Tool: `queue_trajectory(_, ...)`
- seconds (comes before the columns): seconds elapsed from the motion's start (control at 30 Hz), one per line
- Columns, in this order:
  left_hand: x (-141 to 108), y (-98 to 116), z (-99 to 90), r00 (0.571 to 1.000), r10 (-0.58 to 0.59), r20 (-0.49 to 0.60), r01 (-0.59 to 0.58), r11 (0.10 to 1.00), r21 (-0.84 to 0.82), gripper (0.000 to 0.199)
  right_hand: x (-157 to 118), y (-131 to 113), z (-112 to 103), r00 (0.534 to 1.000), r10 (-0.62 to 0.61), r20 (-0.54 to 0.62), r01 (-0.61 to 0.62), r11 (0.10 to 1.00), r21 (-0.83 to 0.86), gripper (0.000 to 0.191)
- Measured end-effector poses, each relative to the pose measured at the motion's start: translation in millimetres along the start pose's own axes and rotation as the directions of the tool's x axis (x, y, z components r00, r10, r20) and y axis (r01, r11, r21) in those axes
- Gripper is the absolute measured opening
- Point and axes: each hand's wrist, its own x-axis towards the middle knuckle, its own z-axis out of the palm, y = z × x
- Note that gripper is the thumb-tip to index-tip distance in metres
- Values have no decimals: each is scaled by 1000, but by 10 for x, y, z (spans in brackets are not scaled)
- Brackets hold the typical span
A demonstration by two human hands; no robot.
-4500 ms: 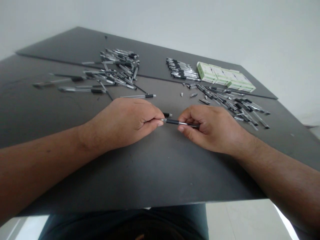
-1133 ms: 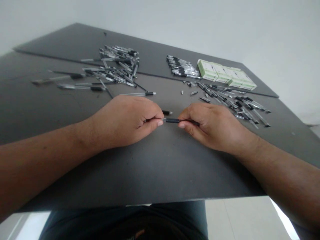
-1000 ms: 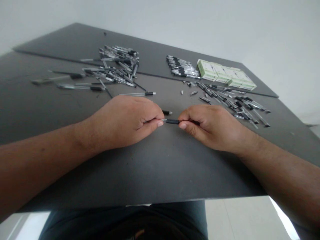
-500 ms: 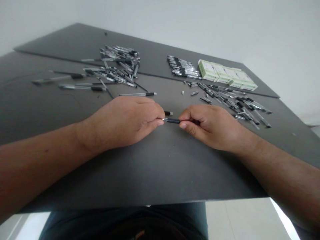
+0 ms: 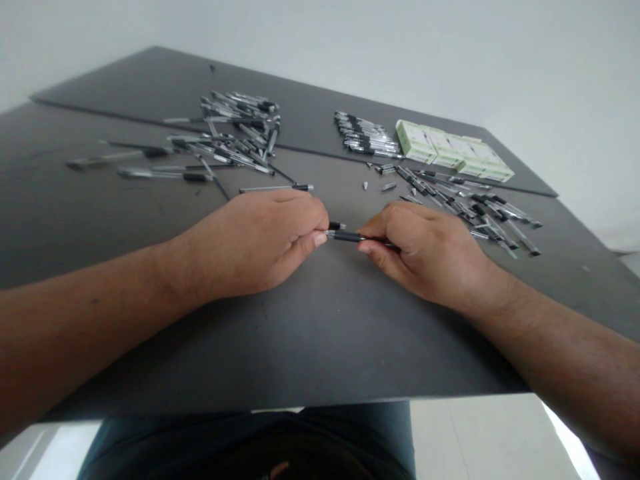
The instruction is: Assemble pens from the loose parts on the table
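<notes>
From the head camera I look down on two bare hands over a dark worktop point(image 5: 300, 347). The black and clear pen point(image 5: 346, 236) is between them, and its long axis goes almost straight across my view, with a small slope down toward the right side. The fingers of the left hand point(image 5: 250, 247) are clamped on the pen's pointed end, and the left thumb point(image 5: 320, 240) is pressed close to that end. The fingers of the right hand point(image 5: 430, 253) are together on the other part of the pen, and the tip of the right thumb point(image 5: 366, 248) is near the black section. Only a short part of the pen shows between the two hands, and neither hand is clearly nearer to this part. I cannot tell if the pen touches the worktop.

A small black piece point(image 5: 337, 226) lies just behind the pen, nearer to the left fingers. One loose pen point(image 5: 273, 189) lies just beyond the left hand. Two heaps of pens point(image 5: 230, 137) point(image 5: 475, 213) and a neat row of pens point(image 5: 365, 133) lie farther away, with pale green boxes point(image 5: 453, 152) at the far side. I cannot read any writing on the boxes, and I see no readable brand on the pens.
</notes>
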Motion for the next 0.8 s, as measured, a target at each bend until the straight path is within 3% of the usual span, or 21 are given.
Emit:
queue_trajectory(0.23,-8,-19,20,998,64,-12,-65,998,-14,24,26,15,-16,996,24,82,-31,996,88,12)
queue_trajectory(0.4,-11,-47,36,995,89,35,-90,996,24,32,37,41,-14,994,25,107,-38,991,128,11)
queue_trajectory(0.8,-3,33,3,997,-65,44,65,998,5,35,10,13,7,1000,-29,9,28,999,29,15)
